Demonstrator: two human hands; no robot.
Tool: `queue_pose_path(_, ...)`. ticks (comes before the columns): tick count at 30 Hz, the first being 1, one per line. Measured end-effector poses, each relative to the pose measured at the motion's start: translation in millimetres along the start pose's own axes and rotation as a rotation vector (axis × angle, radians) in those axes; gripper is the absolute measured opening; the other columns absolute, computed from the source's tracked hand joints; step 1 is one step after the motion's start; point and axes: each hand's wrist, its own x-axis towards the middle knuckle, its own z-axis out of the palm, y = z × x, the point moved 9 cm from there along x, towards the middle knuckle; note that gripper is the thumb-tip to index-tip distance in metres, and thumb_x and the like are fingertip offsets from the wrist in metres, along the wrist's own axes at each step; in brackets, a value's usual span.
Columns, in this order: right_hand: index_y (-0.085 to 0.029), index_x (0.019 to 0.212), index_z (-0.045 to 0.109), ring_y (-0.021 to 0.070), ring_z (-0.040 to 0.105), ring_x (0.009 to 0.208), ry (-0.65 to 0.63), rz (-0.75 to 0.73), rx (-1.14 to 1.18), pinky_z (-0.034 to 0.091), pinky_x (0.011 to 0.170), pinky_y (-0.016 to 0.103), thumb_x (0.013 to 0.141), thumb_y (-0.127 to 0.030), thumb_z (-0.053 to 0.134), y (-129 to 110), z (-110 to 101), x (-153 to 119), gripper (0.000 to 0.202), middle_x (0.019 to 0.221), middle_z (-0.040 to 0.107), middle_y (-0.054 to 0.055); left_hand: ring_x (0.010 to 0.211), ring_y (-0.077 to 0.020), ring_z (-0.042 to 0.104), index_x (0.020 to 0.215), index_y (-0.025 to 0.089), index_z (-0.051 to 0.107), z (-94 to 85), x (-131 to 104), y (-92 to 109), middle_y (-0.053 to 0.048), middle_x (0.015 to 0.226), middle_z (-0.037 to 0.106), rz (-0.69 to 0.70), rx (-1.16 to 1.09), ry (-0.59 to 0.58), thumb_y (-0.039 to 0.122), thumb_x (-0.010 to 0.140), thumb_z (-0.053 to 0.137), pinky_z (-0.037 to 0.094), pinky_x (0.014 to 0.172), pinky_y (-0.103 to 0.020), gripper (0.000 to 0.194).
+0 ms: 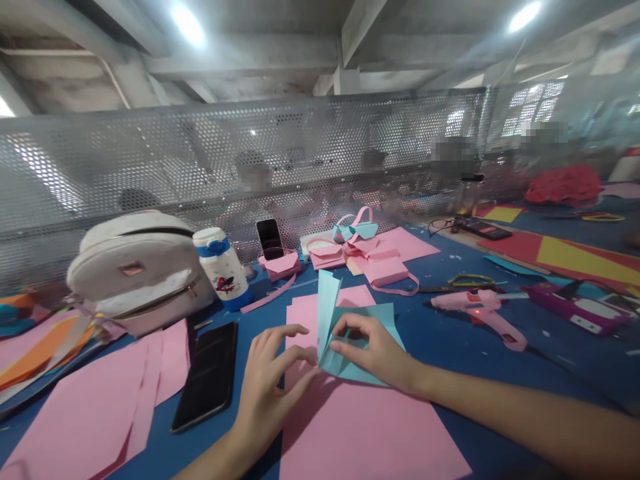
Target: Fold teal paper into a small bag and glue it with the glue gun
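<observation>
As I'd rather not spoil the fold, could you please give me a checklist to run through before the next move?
1. Right hand at the blue paper: ok.
2. Left hand touching it: cannot tell; the fingertips are close.
3. Blue flap lying flat: not ok; it stands up.
4. Pink paper underneath: ok.
5. Glue gun clear of the blue paper: ok; it lies apart, to the right.

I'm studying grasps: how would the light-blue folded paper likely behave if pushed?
The light-blue folded paper is probably light, looking thin. Its raised flap stands up, suggesting some stiffness, though pushing would likely bend it at the crease. It might slide on the flat pink paper beneath.
</observation>
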Motion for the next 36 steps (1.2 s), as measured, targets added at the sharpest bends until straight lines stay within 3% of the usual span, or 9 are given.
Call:
queue_pose_path(12, -0.019, 0.078, 0.064, 0.0153, 0.057, 0.072, 0.003, 0.011, 0.010, 0.042, 0.067, 0.027, 0.082, -0.024, 0.066, 0.3, 2.4, -0.6, 0.007, 0.075, 0.064, 0.000, 0.102, -0.0251, 0.057, 0.088, 0.027, 0.069, -11.1, 1.2, 12.1, -0.004, 0.116, 0.062, 0.088, 0.020, 0.097, 0.017, 0.090, 0.065, 0.037, 0.085, -0.039, 0.010)
queue_pose_path(19, -0.019, 0.077, 0.064, 0.0148, 0.055, 0.070, -0.009, 0.004, 0.008, 0.041, 0.067, 0.027, 0.081, -0.022, 0.066, -0.3, 3.9, -0.5, 0.006, 0.073, 0.061, -0.001, 0.103, -0.0239, 0.056, 0.089, 0.027, 0.066, -9.4, 0.9, 12.1, -0.003, 0.116, 0.061, 0.113, 0.043, 0.081, 0.015, 0.091, 0.061, 0.036, 0.087, -0.039, 0.013)
queue_pose_path(24, -0.019, 0.077, 0.063, 0.0148, 0.055, 0.072, -0.006, 0.005, 0.008, 0.041, 0.067, 0.026, 0.082, -0.022, 0.066, 4.5, 1.8, 1.5, 0.006, 0.075, 0.061, -0.001, 0.107, -0.0218, 0.052, 0.094, 0.024, 0.052, -7.4, 2.9, -1.4, -0.005, 0.115, 0.054, -0.036, -0.108, 0.027, 0.013, 0.099, 0.043, 0.038, 0.089, -0.036, 0.015)
queue_pose_path(28, -0.019, 0.078, 0.062, 0.0142, 0.054, 0.071, 0.009, 0.008, 0.007, 0.040, 0.067, 0.026, 0.083, -0.022, 0.066, 10.5, -0.9, 2.6, 0.007, 0.075, 0.061, -0.002, 0.086, -0.0182, 0.050, 0.089, 0.023, 0.045, -5.9, 3.7, -4.5, -0.001, 0.092, 0.047, -0.107, -0.287, -0.007, 0.016, 0.102, 0.031, 0.040, 0.077, -0.030, 0.021)
queue_pose_path(36, -0.019, 0.077, 0.062, 0.0136, 0.053, 0.071, 0.009, 0.012, -0.005, 0.039, 0.066, 0.026, 0.083, -0.022, 0.066, 11.2, -1.4, 2.6, 0.008, 0.074, 0.060, -0.003, 0.074, -0.0172, 0.050, 0.078, 0.022, 0.049, 4.2, 3.0, -9.5, 0.002, 0.078, 0.052, -0.114, -0.299, -0.093, 0.021, 0.101, 0.043, 0.035, 0.070, -0.029, 0.025)
